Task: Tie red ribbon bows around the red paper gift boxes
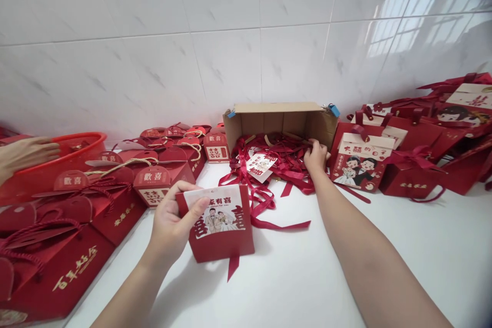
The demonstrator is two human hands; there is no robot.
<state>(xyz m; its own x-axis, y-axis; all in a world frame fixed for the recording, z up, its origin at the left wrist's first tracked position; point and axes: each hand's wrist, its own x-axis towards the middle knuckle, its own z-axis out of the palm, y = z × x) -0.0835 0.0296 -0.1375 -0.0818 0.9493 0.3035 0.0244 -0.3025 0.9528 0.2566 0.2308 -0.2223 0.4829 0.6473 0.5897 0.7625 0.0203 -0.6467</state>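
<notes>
My left hand [175,220] is closed on a red gift box [223,248], thumb across the front of its white card flap [219,212], which carries a printed wedding couple. A short ribbon end [233,267] hangs below the box. My right hand [317,156] reaches to the right side of an open cardboard box [279,108] lying on its side. Its fingers are curled at the heap of red ribbons [286,156] there and appear to pinch some ribbon. A white printed tag [262,165] lies on the heap, and loose ribbon trails onto the white table [284,271].
Red gift boxes with cord handles [92,246] line the left side. Behind them, another person's hand [34,154] is at an orange-red plastic basket [82,138]. Red gift bags [361,164] and a bow-tied box [413,179] stand at right. A tiled wall [223,61] closes the back.
</notes>
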